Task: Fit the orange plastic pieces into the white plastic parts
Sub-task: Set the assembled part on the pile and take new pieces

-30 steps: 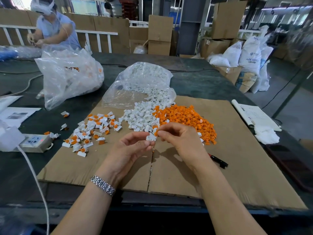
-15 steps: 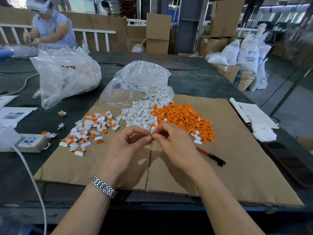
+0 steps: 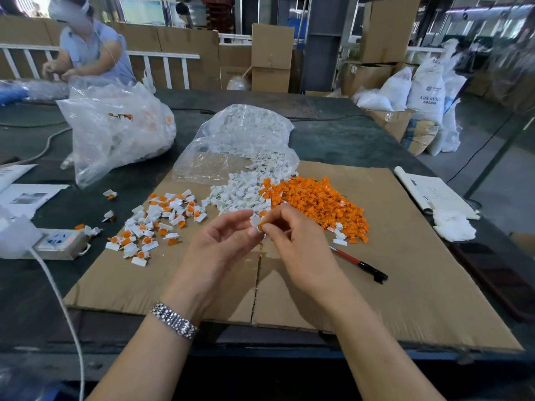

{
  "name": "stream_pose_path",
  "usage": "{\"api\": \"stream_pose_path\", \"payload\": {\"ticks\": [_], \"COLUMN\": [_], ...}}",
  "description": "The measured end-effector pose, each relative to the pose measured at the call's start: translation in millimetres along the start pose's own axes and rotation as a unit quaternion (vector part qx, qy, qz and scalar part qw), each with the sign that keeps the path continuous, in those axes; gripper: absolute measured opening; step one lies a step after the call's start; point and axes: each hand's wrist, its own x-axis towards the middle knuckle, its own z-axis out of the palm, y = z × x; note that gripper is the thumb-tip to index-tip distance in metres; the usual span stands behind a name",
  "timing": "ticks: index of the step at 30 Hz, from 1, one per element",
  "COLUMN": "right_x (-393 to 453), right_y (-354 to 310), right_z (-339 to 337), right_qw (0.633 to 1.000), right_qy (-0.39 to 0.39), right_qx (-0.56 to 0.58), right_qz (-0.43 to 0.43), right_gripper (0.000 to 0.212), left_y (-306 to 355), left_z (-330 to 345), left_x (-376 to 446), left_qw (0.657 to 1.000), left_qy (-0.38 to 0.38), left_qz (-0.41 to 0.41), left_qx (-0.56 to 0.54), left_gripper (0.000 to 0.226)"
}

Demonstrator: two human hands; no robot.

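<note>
Mid-frame above the cardboard, left hand pinches a white part; right hand pinches an orange piece against it. Fitting step underway. Next likely: press home, drop onto finished pile at left.

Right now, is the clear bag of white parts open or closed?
Open: the clear bag lies with its mouth spread, and white parts spill onto the cardboard.

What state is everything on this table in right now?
Left hand: pinching a small white plastic part.
Right hand: pinching an orange plastic piece against that part.
Clear plastic bag of white parts: open, spilling onto the brown cardboard sheet.
Loose orange piece pile: unassembled.
Orange-and-white pieces: assembled, scattered.
Red-and-black pen: lying flat.
</note>
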Motion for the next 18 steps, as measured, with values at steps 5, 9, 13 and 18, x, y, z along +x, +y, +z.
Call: {"api": "stream_pose_path", "payload": {"ticks": [5, 9, 13, 18], "right_x": [-1, 2, 3, -6], "right_y": [1, -2, -7, -5], "right_z": [1, 5, -5, -22], "right_qw": [0.999, 0.997, 0.992, 0.993], "right_qy": [-0.005, 0.035, -0.004, -0.047], "right_qx": [-0.043, 0.001, 0.083, 0.110], "right_qz": [-0.003, 0.073, 0.093, 0.026], "right_gripper": [0.003, 0.005, 0.004, 0.027], "left_y": [9, 4, 5, 8], "left_z": [-3, 6, 4, 3], "left_x": [-1, -4, -2, -2], "left_qw": [0.994, 0.979, 0.990, 1.000], "left_qy": [-0.027, 0.017, 0.012, -0.018], "left_qz": [-0.021, 0.082, 0.047, -0.022], "left_qx": [0.099, 0.184, 0.131, 0.007], "left_gripper": [0.030, 0.023, 0.025, 0.028]}}
